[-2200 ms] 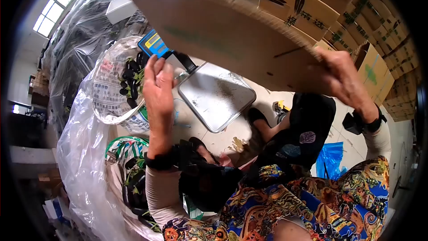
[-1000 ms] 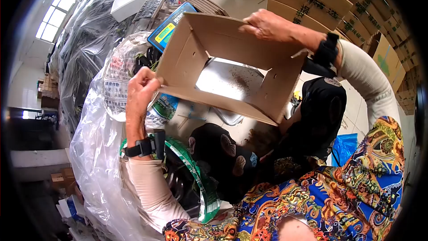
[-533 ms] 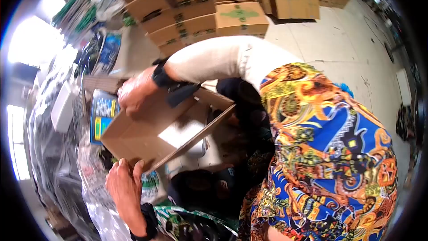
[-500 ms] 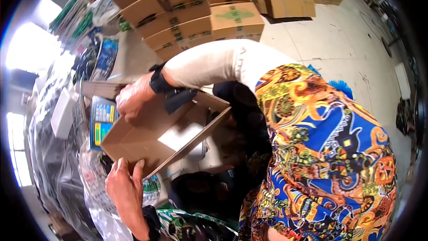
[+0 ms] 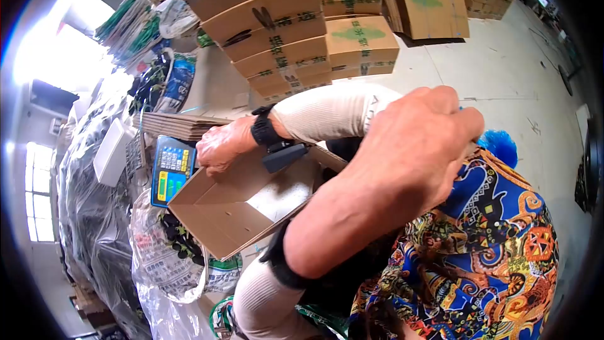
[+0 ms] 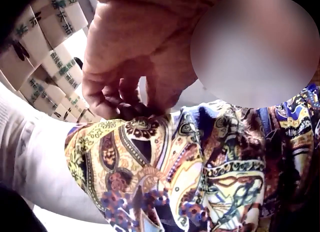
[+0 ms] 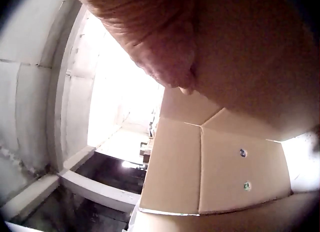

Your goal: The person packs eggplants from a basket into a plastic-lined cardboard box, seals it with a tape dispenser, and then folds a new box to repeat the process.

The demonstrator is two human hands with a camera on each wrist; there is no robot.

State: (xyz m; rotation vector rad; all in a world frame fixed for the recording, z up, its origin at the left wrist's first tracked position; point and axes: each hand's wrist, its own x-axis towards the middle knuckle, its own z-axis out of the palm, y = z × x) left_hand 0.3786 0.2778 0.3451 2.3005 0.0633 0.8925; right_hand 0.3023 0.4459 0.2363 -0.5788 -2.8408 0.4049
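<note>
Left of centre in the head view, the right hand (image 5: 225, 145) grips the upper rim of an open cardboard box (image 5: 217, 220), which is tilted, with a pale surface showing inside it. Right of centre, the left hand (image 5: 418, 138) is raised to the opposite shoulder, its curled fingers and thumb pinching the patterned sleeve (image 6: 150, 162). A blue keypad display (image 5: 171, 170) stands just beside the box's left edge; printed cartons (image 5: 277, 31) are stacked at the upper centre.
</note>
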